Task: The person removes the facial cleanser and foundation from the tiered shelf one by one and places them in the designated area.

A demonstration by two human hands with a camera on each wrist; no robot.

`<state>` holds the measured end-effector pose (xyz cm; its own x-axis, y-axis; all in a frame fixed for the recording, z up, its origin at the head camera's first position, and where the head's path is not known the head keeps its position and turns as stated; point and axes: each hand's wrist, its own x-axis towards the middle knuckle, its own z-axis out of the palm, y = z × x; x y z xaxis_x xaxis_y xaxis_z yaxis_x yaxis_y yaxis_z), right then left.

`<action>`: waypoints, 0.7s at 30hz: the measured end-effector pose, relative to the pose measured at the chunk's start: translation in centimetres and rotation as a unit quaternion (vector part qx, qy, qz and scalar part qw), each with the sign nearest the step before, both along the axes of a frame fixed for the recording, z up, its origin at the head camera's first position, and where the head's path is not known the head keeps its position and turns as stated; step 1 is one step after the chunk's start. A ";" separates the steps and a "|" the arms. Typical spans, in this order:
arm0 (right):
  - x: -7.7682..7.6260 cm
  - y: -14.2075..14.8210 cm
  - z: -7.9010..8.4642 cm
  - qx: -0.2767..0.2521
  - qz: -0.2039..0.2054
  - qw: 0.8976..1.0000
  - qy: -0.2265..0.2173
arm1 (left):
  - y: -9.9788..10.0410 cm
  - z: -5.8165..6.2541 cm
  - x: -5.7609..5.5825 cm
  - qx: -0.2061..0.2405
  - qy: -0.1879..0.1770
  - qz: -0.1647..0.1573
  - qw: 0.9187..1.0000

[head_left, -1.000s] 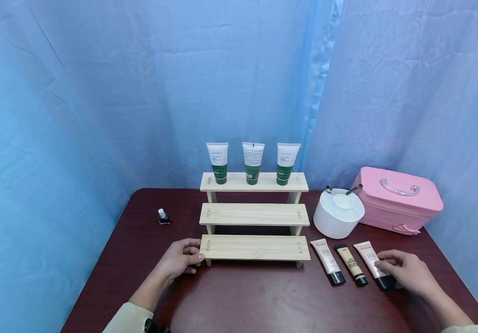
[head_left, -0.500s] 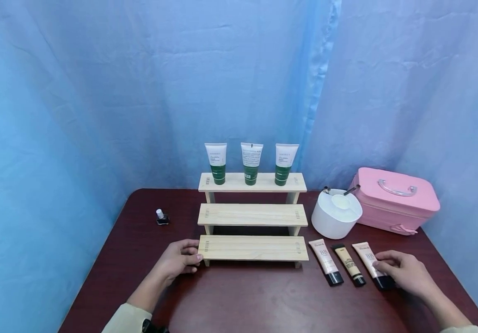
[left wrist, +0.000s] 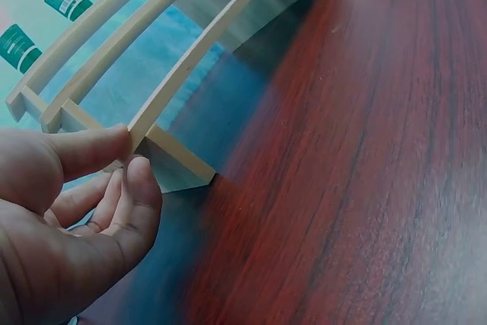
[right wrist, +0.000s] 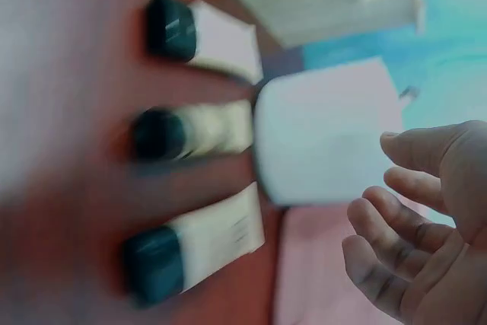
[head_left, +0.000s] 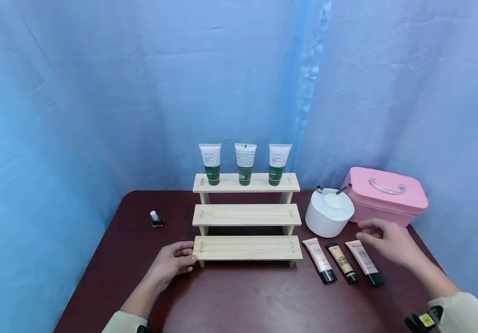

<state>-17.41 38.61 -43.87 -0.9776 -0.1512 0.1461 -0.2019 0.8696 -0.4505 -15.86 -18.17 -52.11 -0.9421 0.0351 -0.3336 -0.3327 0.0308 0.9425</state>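
Note:
A three-tier wooden display rack (head_left: 247, 249) stands mid-table, three white-and-green squeeze tubes (head_left: 245, 164) upright on its top tier. My left hand (head_left: 170, 264) pinches the left end of the lowest tier; in the left wrist view the thumb lies on the board's end, fingertips beneath. To the right of the rack lie two pink BB cream tubes (head_left: 319, 256) (head_left: 363, 256) with black caps and, between them, a yellowish foundation tube (head_left: 340, 260). Above the rightmost tube hovers my right hand (head_left: 390, 238), fingers loosely bent, holding nothing; the right wrist view shows air between thumb and fingers.
Behind the lying tubes stands a white round organizer (head_left: 328, 219) with brushes sticking out. A pink case (head_left: 386, 192) with a silver handle is beside it at the back right. Far left is a small dark bottle (head_left: 156, 219) with a white cap. Blue curtains (head_left: 222, 69) enclose the table.
My right hand has left the rightmost BB cream tube and moved up and back toward the pink case. The left hand keeps its place on the rack. The head view has shifted slightly.

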 end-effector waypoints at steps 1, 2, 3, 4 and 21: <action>-0.5 -0.8 0.7 -0.003 0.009 1.000 0.008 | -0.1 -0.1 0.0 0.003 -0.001 0.003 1.000; -0.9 -1.6 1.4 -0.005 0.016 1.000 0.014 | -0.1 -0.1 0.0 0.005 -0.002 0.005 1.000; -1.4 -2.4 2.0 -0.009 0.023 1.000 0.017 | -0.2 -0.1 0.0 0.006 -0.003 0.006 1.000; -1.8 -3.2 2.7 -0.012 0.028 0.999 0.020 | -0.2 -0.1 0.0 0.007 -0.003 0.006 1.000; -8.4 -12.7 7.5 -0.113 0.069 0.991 -0.008 | -0.1 0.3 -0.1 -0.006 -0.001 -0.013 1.000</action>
<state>-25.80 25.94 -36.35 -0.9526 -0.2485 0.1754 -0.3023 0.7110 -0.6348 -15.99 -18.32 -51.80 -0.9402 0.0547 -0.3361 -0.3335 0.0509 0.9414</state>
